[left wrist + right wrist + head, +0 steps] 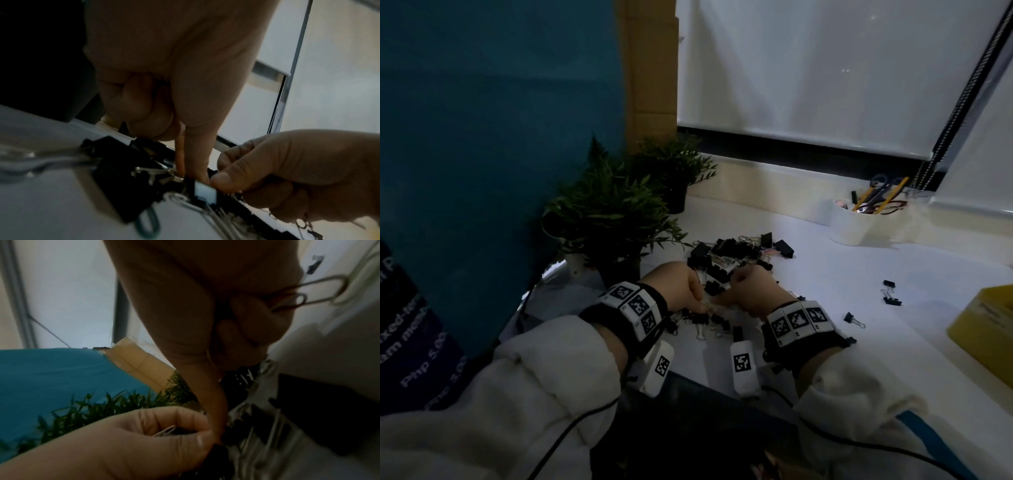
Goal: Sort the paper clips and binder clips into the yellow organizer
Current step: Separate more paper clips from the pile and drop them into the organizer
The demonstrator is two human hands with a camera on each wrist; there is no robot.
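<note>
White desk [825, 274] below a drawn blind. Clip heap [736, 255] mid-desk; yellow organizer [989, 329] far right, well apart. Left hand [678, 286] pinches paper clips [164, 430]; right hand [751, 291] — fingers curled on more [320, 290]. Advice: lift wire clips free of binder clips before carrying across.

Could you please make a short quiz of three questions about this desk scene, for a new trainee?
1. True or false: the yellow organizer stands at the right of the table, apart from the pile of clips.
2. Where are both hands working? A) inside the organizer B) at the near edge of the pile C) at the white cup
3. Fill in: the right hand grips a silver ____ clip in its curled fingers.

Key: 1 true; 2 B; 3 paper. The left hand also pinches among the clips.
</note>
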